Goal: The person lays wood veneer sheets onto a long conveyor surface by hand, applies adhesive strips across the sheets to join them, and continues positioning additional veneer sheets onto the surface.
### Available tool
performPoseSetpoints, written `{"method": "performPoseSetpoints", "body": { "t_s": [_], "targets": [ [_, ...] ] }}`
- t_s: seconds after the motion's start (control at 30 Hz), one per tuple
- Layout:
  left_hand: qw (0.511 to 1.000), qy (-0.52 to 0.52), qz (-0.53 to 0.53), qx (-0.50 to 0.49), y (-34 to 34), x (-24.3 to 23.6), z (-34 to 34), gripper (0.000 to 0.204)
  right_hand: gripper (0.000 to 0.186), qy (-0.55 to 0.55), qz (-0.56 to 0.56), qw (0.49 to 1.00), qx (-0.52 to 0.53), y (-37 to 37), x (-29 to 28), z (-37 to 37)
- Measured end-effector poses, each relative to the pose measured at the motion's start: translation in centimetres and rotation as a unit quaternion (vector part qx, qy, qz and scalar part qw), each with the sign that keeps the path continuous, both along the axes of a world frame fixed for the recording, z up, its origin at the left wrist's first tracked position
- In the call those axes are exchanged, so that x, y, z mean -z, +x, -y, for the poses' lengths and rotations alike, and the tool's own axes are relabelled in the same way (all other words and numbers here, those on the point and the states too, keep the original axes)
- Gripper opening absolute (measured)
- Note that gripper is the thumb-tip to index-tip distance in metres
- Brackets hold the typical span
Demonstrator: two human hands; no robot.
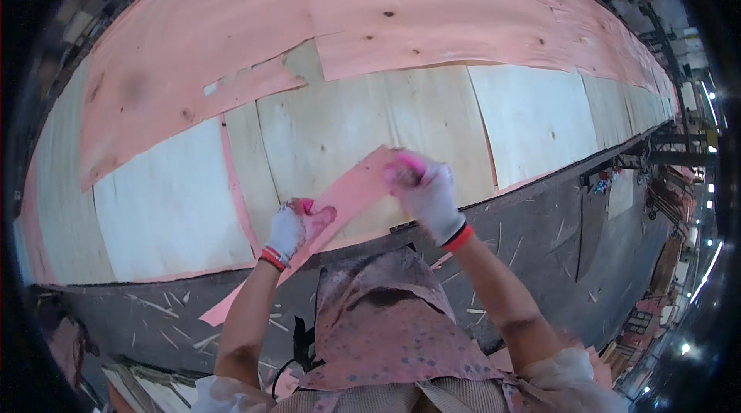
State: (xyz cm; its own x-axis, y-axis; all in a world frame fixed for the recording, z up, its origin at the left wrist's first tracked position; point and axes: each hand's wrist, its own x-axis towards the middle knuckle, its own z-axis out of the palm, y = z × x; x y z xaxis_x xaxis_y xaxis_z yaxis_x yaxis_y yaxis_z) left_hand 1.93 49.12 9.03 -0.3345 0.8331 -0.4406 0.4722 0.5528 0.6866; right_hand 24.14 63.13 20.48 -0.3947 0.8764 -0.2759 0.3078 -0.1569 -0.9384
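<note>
A long, narrow strip of pink-coated wood veneer [349, 191] slants between my two hands, over the front edge of the bench. My left hand [292, 229], in a white glove with pink-stained fingertips and a red cuff, grips it around the middle, thumb on top. The strip's lower end hangs past the left forearm. At the upper end, my right hand [426, 191], gloved the same way, has its fingers curled closed against the strip; they are slightly blurred. Beneath lie pale veneer sheets [351, 123] side by side.
Large pink veneer sheets [455, 15] with dark knots cover the far side of the bench, one with a torn edge. Wood slivers litter the dark floor [540, 243]. A stained apron [394, 336] covers my front. Stacked boards [665, 266] stand at the right.
</note>
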Motion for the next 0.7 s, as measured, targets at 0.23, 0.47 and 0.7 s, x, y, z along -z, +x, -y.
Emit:
{"method": "performPoseSetpoints", "body": {
  "t_s": [0.23, 0.47, 0.7],
  "targets": [
    [0.989, -0.031, -0.097, 0.107, -0.7, 3.4, -1.9, 0.025, 0.046, 0.403, 0.109, 0.850, -0.321, -3.9, -0.3, 6.2],
    [0.984, -0.053, -0.137, 0.101, -6.1, 5.2, -2.0, 0.037, 0.061, -0.090, -0.093, 0.991, 0.039, 2.7, 10.4, -4.7],
    [0.966, -0.098, -0.150, 0.185, -3.4, 4.1, -8.1, 0.052, 0.065, -0.006, -0.173, 0.963, 0.206, 2.5, 18.4, -6.7]
  ]
}}
